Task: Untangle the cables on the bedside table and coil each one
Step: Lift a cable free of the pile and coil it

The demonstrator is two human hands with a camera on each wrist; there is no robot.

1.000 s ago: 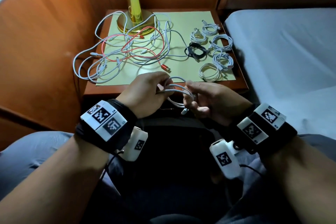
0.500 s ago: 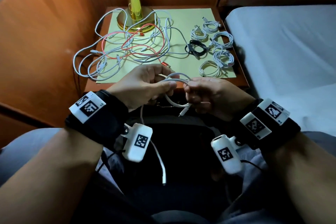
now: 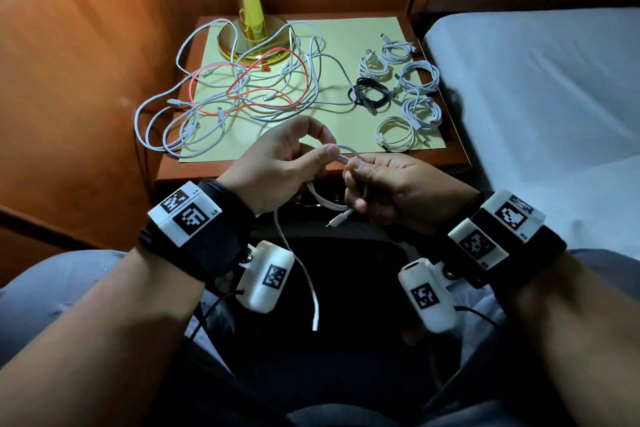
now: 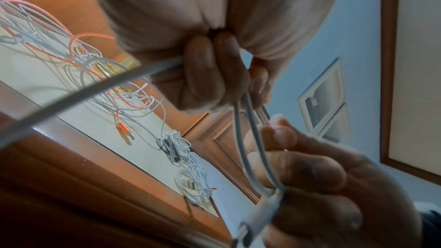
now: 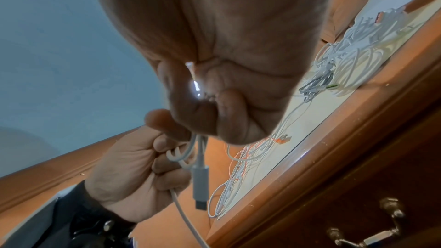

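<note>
White cable [image 3: 323, 199], half coiled, held over the lap in front of the table [image 3: 446, 163].
The loose tail hanging from the left hand [image 3: 277, 163] could swing or kink and spring the loops open if either pinch slackens. Both hands sit close together, palms inward; left fingers and right hand [image 3: 391, 187] clamp the loops.
</note>
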